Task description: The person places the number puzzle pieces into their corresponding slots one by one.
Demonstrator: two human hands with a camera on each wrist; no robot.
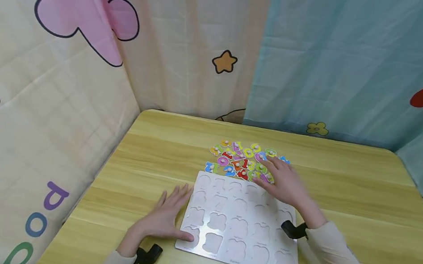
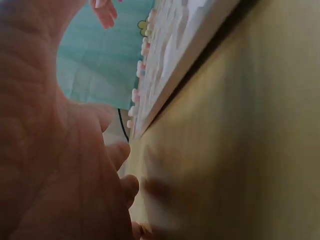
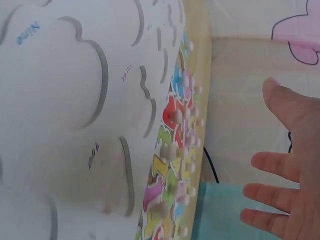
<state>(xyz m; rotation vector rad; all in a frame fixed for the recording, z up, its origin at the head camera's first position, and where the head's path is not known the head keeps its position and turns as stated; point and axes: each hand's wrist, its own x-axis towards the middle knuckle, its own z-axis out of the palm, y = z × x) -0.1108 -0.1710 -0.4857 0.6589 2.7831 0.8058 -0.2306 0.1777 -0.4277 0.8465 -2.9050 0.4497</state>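
A white puzzle board point(image 1: 218, 255) with rows of shaped recesses and small printed words lies on the table. Behind its far edge is a cluster of colourful number puzzle pieces point(image 1: 245, 164) with small round knobs. My left hand point(image 1: 163, 215) is at the board's left side, fingers spread and thumb over the near left corner; whether it touches the board I cannot tell. Over the right part of the pieces hovers my right hand point(image 1: 283, 182), its fingers point(image 3: 272, 165) extended and apart from the pieces in the right wrist view. It covers some pieces and recesses.
The wooden table point(image 1: 367, 208) extends to both sides of the board. Patterned curtains point(image 1: 189, 56) hang behind and beside it. A black wrist camera point(image 1: 294, 230) sits on the right wrist, above the board's right edge, and another point(image 1: 148, 255) is on the left wrist.
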